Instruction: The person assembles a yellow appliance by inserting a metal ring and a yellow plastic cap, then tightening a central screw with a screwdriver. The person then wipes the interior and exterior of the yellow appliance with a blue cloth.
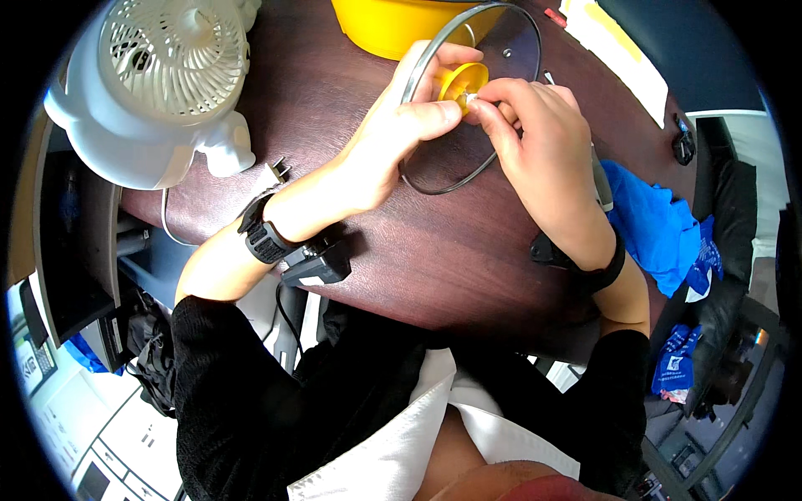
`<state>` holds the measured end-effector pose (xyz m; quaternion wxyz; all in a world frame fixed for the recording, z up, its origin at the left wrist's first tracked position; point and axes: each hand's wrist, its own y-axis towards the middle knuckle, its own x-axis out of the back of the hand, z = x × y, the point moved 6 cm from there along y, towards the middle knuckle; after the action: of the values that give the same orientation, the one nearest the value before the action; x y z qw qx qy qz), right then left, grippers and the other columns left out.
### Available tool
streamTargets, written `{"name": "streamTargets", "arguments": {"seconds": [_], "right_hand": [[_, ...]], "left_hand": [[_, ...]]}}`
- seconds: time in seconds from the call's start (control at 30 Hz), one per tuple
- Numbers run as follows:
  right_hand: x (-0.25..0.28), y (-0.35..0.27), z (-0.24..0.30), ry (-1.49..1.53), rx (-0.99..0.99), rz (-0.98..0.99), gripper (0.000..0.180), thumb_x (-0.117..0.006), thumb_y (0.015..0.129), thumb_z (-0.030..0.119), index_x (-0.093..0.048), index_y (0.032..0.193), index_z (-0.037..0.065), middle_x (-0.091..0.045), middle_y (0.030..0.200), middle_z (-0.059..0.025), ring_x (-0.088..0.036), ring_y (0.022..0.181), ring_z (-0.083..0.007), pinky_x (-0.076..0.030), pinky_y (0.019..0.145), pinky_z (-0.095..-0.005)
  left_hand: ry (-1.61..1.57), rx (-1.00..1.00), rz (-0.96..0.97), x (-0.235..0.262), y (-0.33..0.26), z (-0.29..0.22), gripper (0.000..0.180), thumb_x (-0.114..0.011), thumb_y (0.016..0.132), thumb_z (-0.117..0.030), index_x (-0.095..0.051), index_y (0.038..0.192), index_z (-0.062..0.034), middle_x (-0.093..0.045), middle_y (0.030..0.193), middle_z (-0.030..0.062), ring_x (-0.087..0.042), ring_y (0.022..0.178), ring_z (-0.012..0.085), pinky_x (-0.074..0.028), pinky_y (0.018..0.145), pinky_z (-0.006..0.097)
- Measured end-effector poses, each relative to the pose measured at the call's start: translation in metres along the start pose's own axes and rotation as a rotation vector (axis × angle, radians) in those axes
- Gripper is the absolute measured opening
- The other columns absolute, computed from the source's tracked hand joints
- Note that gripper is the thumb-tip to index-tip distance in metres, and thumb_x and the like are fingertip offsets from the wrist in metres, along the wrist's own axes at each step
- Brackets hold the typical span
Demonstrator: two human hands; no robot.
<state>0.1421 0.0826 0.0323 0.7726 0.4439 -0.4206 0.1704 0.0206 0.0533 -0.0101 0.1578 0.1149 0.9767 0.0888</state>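
A round glass lid (501,33) with a metal rim stands tilted on the dark brown table (401,250). A yellow knob (464,81) sits at its middle. My left hand (399,125) grips the lid's rim and pinches the knob with thumb and fingers. My right hand (535,138) is on the other side of the knob, its fingertips closed on a small pale part at the knob's centre. The part itself is too small to make out.
A yellow pot (393,25) stands behind the lid at the table's far edge. A white desk fan (167,75) sits at the far left, its plug (280,169) lying on the table. A blue cloth (660,225) lies at the right edge. Both wrists wear black bands.
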Motion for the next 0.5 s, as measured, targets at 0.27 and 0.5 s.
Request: {"name": "streamTargets", "arguments": {"seconds": [0.27, 0.5], "right_hand": [[0.0068, 0.0002, 0.0028, -0.042, 0.034, -0.015, 0.013, -0.070, 0.083, 0.016, -0.060, 0.084, 0.008, -0.065, 0.076, -0.0056, -0.063, 0.073, -0.0222, -0.043, 0.074, -0.0348], [0.0043, 0.0006, -0.0006, -0.016, 0.005, 0.035, 0.013, -0.067, 0.086, 0.017, -0.059, 0.083, 0.007, -0.065, 0.076, -0.0079, -0.063, 0.071, -0.0247, -0.044, 0.073, -0.0367]], "left_hand": [[0.020, 0.012, 0.033, -0.0019, -0.0003, -0.0024, 0.078, -0.051, 0.082, -0.055, -0.031, 0.139, -0.0070, -0.035, 0.140, 0.0142, -0.032, 0.134, 0.0255, -0.018, 0.114, 0.043], [0.049, 0.004, 0.038, -0.0065, -0.0004, -0.0023, 0.080, -0.054, 0.080, -0.054, -0.029, 0.141, -0.0077, -0.033, 0.141, 0.0143, -0.031, 0.136, 0.0260, -0.018, 0.114, 0.044]]}}
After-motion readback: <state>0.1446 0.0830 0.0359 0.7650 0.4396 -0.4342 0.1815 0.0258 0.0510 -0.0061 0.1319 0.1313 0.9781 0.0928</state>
